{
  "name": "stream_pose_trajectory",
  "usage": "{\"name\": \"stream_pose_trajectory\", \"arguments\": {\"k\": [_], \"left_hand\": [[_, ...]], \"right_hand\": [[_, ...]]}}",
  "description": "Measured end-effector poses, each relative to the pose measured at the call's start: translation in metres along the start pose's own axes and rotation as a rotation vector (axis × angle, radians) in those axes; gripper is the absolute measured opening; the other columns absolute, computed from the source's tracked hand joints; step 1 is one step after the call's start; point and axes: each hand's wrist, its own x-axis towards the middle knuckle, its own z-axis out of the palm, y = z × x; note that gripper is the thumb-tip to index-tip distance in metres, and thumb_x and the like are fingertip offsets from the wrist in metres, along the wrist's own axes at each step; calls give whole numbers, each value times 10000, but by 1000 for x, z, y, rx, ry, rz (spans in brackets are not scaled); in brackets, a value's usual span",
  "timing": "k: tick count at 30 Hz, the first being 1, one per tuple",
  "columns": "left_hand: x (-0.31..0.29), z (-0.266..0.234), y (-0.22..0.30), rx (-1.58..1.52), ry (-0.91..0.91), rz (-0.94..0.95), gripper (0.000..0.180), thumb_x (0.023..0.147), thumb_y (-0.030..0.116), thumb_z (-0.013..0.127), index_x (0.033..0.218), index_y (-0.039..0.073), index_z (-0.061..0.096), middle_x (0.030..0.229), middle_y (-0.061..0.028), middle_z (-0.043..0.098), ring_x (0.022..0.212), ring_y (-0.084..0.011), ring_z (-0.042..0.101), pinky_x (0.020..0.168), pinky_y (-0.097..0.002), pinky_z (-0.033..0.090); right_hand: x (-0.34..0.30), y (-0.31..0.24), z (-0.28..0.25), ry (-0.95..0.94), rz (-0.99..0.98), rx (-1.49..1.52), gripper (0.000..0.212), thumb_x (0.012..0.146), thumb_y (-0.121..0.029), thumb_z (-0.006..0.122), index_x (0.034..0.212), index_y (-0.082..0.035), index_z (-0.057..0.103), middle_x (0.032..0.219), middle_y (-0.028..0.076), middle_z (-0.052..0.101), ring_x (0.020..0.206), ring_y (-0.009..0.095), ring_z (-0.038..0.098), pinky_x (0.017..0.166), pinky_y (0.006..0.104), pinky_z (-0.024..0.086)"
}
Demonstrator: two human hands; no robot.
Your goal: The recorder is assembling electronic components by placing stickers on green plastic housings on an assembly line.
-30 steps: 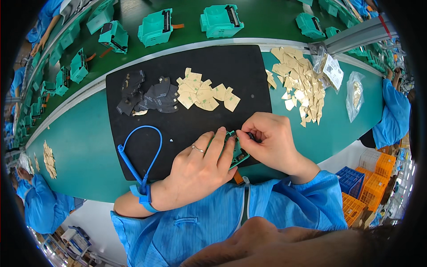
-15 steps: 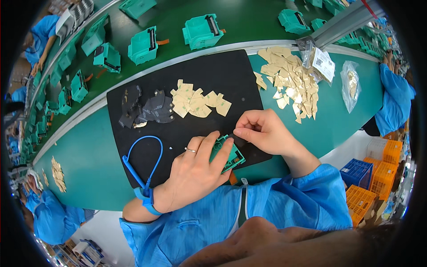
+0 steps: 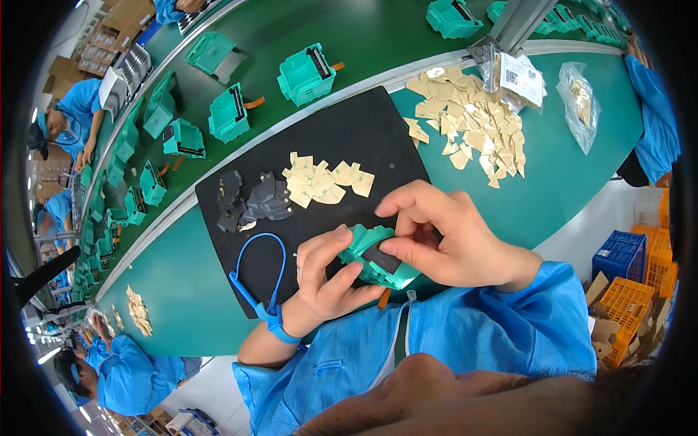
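Note:
My left hand [image 3: 320, 276] grips a green plastic housing [image 3: 368, 235] near the front edge of the black mat [image 3: 363, 131]. An orange tab sticks out below the housing. The thumb and fingers of my right hand [image 3: 454, 240] pinch a thin dark piece [image 3: 379, 257] that lies against the housing; how far it is attached is hidden. Farther back on the mat are a pile of black film pieces [image 3: 267, 200] and a group of cream adhesive pieces [image 3: 316, 180]. A blue wrist strap [image 3: 282, 327] with a coiled cord circles my left wrist.
Beyond the mat, a conveyor [image 3: 262, 43] carries several green housings [image 3: 305, 75]. A heap of cream pieces [image 3: 476, 134] and a clear plastic bag [image 3: 579, 109] lie at the right. A metal post [image 3: 520, 25] rises there. Co-workers sit at the left and right; crates [image 3: 625, 309] stand at the right.
The housing has been tilted up in my left hand, whose fingers have shifted to its side. My right hand has come onto it with the dark piece. The whole view has also turned slightly.

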Motion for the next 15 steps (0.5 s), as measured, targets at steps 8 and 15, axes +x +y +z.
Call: {"name": "stream_pose_trajectory", "arguments": {"k": [8, 15], "left_hand": [[0, 0, -1, -26, 9, 28, 600, 675, 288, 799, 1139, 100, 468, 1118, -205, 516, 931, -324, 569, 737, -364, 538], [0, -1, 0, -26, 3, 36, 624, 665, 272, 807, 1158, 101, 465, 1108, -206, 519, 956, -318, 555, 752, -382, 553]], "right_hand": [[-4, -3, -1, -52, -16, -63, 199, 784, -50, 649, 826, -47, 455, 613, 70, 526, 516, 191, 561, 455, 299, 408], [-7, -1, 0, -48, -31, -77, 191, 785, -53, 651, 796, -45, 460, 607, 66, 513, 509, 189, 546, 447, 298, 395]]}}
